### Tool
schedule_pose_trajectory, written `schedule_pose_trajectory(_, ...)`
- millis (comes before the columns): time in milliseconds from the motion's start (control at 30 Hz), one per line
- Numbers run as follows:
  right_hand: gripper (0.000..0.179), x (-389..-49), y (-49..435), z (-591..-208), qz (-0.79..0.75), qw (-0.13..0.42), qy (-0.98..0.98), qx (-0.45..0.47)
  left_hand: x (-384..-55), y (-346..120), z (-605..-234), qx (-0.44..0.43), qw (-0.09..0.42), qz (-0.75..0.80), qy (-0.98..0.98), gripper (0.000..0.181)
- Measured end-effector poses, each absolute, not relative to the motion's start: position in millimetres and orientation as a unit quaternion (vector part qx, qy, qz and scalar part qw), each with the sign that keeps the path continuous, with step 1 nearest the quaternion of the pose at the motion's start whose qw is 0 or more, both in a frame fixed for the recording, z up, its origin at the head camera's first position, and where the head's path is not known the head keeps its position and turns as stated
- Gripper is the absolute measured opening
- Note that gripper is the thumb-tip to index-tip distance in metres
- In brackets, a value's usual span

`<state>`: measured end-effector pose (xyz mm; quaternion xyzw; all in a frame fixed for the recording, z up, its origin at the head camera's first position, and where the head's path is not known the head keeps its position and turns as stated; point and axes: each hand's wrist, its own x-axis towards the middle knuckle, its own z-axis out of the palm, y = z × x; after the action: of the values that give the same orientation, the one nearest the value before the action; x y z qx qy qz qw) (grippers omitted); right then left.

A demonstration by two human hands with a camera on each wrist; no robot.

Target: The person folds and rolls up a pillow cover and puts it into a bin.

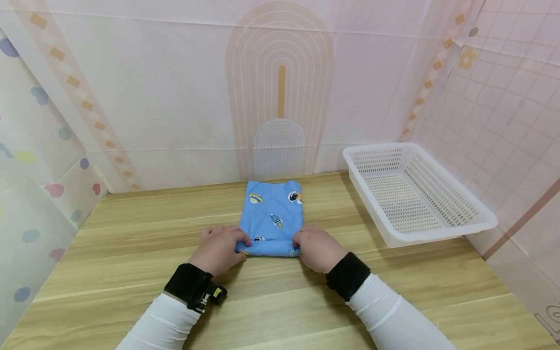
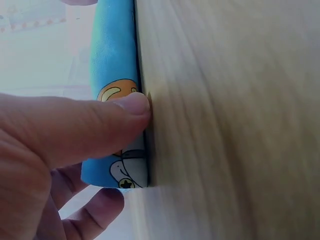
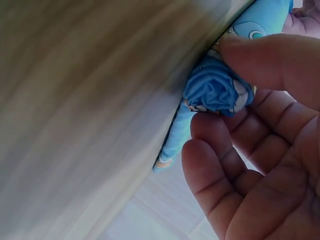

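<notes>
A blue cloth (image 1: 267,214) printed with rockets, planets and astronauts lies on the wooden table, its far part flat and its near edge wound into a roll (image 1: 271,248). At the roll's left end, my left hand (image 1: 220,250) grips it; in the left wrist view the thumb (image 2: 132,105) presses on the near side and other fingers sit behind. My right hand (image 1: 319,248) holds the right end between thumb and fingers. The right wrist view shows the spiral end of the roll (image 3: 212,90). What kind of cloth item it is cannot be told.
A white perforated plastic basket (image 1: 459,228) stands at the right back of the table (image 1: 131,262). Printed curtains (image 1: 175,97) hang behind the table and along both sides.
</notes>
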<state>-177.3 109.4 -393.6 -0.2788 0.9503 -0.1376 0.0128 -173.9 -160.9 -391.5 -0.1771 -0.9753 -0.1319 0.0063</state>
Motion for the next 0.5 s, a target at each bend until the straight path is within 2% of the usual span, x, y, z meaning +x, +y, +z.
schedule_pose_trajectory(200, 0.013, -175.5, 109.6, -392.4, -0.133, 0.015, 0.951, -0.280, -175.6, -160.1, -393.3, -0.176, 0.010, -0.136, -0.975, 0.017)
schedule_pose_trajectory(500, 0.016, -174.6, 109.7, -390.2, -0.143, 0.039, 0.952, -0.269, -175.1, -160.8, -391.0, -0.165, -0.014, -0.151, -0.974, 0.012)
